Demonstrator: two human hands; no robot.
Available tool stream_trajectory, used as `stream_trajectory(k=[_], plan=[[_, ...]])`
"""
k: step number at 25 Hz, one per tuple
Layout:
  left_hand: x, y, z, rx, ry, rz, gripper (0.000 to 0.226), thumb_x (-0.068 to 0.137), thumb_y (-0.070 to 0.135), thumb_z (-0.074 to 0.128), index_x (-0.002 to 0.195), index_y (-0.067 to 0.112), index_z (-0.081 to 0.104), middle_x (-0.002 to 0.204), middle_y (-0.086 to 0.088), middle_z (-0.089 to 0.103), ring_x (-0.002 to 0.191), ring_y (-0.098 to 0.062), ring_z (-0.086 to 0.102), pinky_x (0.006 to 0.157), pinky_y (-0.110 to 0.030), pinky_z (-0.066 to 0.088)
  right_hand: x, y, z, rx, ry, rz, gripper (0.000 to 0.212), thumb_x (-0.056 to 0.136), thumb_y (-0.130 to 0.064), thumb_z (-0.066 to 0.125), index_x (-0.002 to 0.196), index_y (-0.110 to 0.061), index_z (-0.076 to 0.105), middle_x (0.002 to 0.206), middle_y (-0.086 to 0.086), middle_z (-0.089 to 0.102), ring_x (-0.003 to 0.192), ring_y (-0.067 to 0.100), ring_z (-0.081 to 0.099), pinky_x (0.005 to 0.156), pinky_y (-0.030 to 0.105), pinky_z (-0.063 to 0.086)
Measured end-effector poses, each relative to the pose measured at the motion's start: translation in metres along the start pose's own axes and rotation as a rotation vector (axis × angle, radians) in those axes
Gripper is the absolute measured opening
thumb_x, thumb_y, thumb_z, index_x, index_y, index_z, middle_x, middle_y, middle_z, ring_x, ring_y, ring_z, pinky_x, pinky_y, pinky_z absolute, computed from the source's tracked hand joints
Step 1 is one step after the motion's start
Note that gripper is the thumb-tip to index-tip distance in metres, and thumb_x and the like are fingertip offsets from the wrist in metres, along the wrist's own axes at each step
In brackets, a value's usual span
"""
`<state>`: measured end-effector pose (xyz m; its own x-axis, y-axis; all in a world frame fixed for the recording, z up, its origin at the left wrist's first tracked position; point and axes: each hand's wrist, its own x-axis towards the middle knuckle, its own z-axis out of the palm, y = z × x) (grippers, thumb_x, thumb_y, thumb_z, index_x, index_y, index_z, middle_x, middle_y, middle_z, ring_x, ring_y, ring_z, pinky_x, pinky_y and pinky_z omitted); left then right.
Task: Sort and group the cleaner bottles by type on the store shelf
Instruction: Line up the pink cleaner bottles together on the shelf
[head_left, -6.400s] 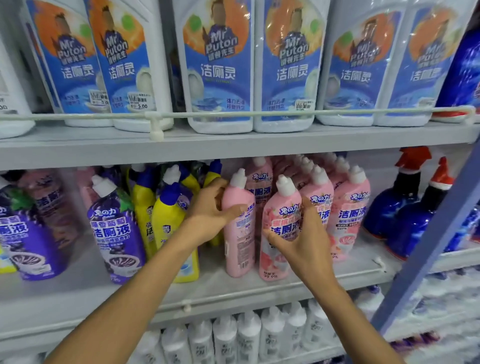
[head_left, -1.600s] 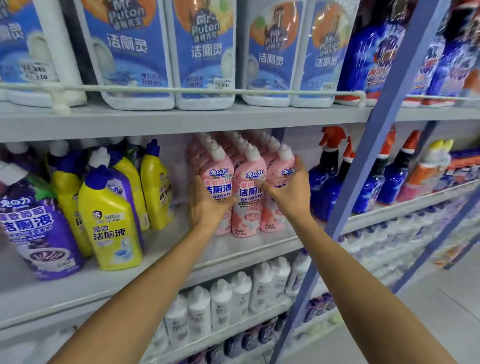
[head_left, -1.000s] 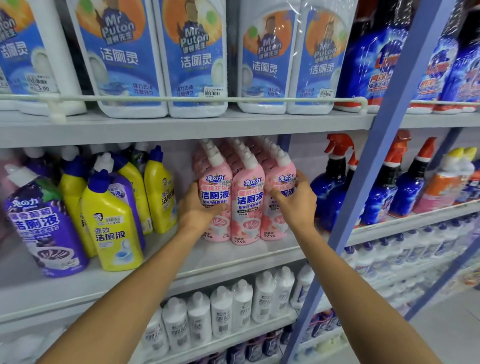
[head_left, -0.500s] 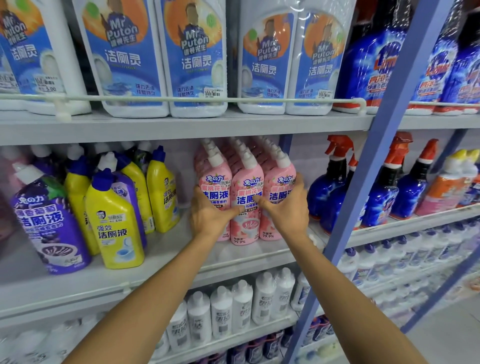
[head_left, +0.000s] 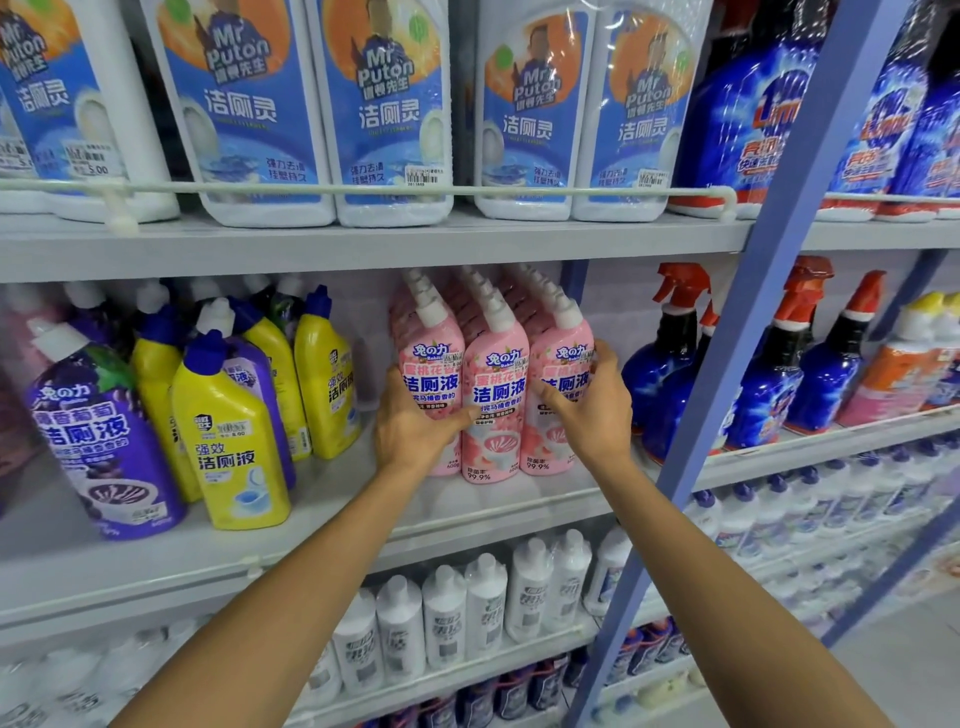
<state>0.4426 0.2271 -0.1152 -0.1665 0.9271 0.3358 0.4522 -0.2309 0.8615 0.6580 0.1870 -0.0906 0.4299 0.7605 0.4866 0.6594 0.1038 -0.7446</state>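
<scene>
Your left hand (head_left: 410, 431) and right hand (head_left: 592, 410) curl round the outer 2 of 3 pink plastic cleaner bottles (head_left: 493, 395), pressing them together. Probably to square that type's row.

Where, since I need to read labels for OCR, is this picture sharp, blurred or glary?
Head view: pink bottles at centre sharp, print legible; glare streaks on the wrapped white jugs above; bottom-left white bottles blurred; blue upright leans from wide-angle distortion.

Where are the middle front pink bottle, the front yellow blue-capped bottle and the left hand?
middle front pink bottle (head_left: 497, 395): head view, on its label.
front yellow blue-capped bottle (head_left: 234, 452): head view, on its body.
left hand (head_left: 410, 431): head view, on its back.
</scene>
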Motion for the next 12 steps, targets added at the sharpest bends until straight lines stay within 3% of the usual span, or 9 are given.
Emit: stream_trajectory(k=[4, 6, 8, 10, 12], plan=[[-0.001, -0.003, -0.003, -0.068, -0.022, 0.005, 0.084, 0.062, 0.046, 0.094, 0.128, 0.018, 0.049, 0.114, 0.002, 0.070, 0.101, -0.020, 0.069, 0.088, -0.038, 0.058, -0.001, -0.003, -0.002, 0.060, -0.008, 0.000, 0.081, 0.078, -0.044, 0.085, 0.141, -0.018, 0.042, 0.124, -0.003, 0.065, 0.107, 0.019, 0.067, 0.088, 0.043, 0.059], [0.001, -0.005, -0.012, -0.137, -0.095, -0.012, 0.080, 0.066, 0.046, 0.092, 0.130, 0.024, 0.051, 0.108, 0.014, 0.068, 0.094, -0.004, 0.066, 0.082, -0.024, 0.055, 0.000, -0.002, -0.010, 0.125, -0.056, 0.014, 0.081, 0.079, -0.044, 0.085, 0.142, -0.016, 0.044, 0.119, -0.010, 0.063, 0.103, 0.013, 0.065, 0.090, 0.039, 0.059], [0.000, -0.007, -0.028, -0.187, -0.178, -0.017, 0.077, 0.070, 0.040, 0.091, 0.135, 0.030, 0.050, 0.104, 0.026, 0.063, 0.093, 0.007, 0.061, 0.073, -0.011, 0.047, -0.002, 0.001, -0.021, 0.187, -0.127, 0.042, 0.083, 0.081, -0.042, 0.083, 0.147, -0.015, 0.042, 0.127, -0.008, 0.062, 0.112, 0.014, 0.064, 0.096, 0.041, 0.058], [-0.003, -0.008, -0.048, -0.271, -0.246, -0.026, 0.087, 0.074, 0.026, 0.090, 0.147, 0.025, 0.044, 0.117, 0.019, 0.060, 0.105, -0.004, 0.062, 0.078, -0.012, 0.048, -0.012, 0.004, -0.032, 0.262, -0.178, 0.062, 0.082, 0.085, -0.037, 0.081, 0.152, -0.016, 0.040, 0.143, -0.003, 0.059, 0.125, 0.019, 0.062, 0.101, 0.046, 0.056], [-0.008, -0.012, -0.072, -0.362, -0.298, -0.048, 0.088, 0.077, 0.013, 0.087, 0.152, 0.016, 0.040, 0.135, 0.000, 0.058, 0.116, -0.017, 0.062, 0.092, -0.029, 0.055, -0.028, 0.002, -0.040, 0.357, -0.213, 0.086, 0.074, 0.088, -0.033, 0.079, 0.151, -0.019, 0.044, 0.144, -0.003, 0.058, 0.126, 0.019, 0.062, 0.099, 0.049, 0.057]])
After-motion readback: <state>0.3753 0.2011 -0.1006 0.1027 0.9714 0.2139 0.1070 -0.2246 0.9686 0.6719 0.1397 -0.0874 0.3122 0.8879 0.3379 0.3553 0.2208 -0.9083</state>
